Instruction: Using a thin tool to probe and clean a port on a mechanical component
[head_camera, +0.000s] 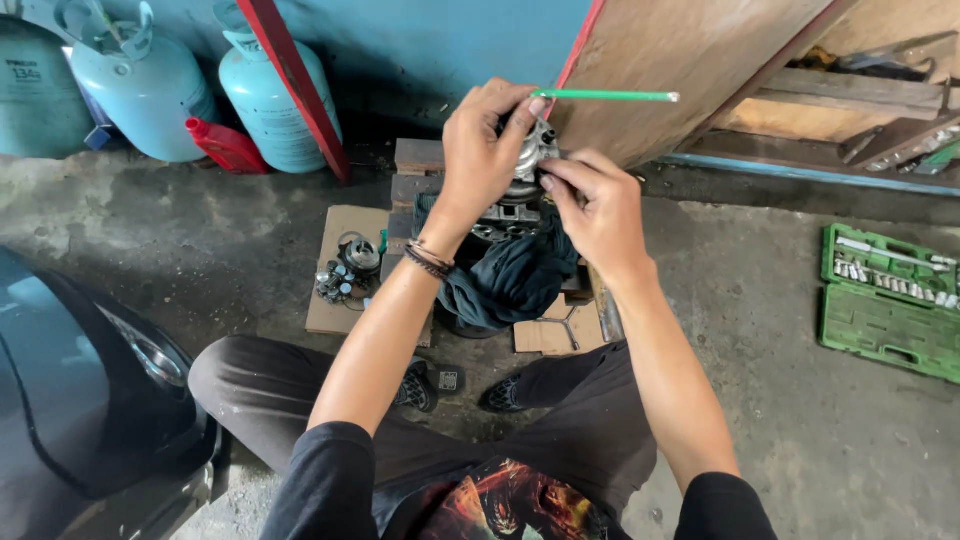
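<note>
both hands, left hand (482, 150) and right hand (600, 210), grip a metal part (533, 150).

Dull metal part (533, 150), dark cloth (515, 280)

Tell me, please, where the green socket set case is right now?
In the head view, the green socket set case lies open on the concrete floor at the far right, beyond the right hand and below the wooden boards.
</note>
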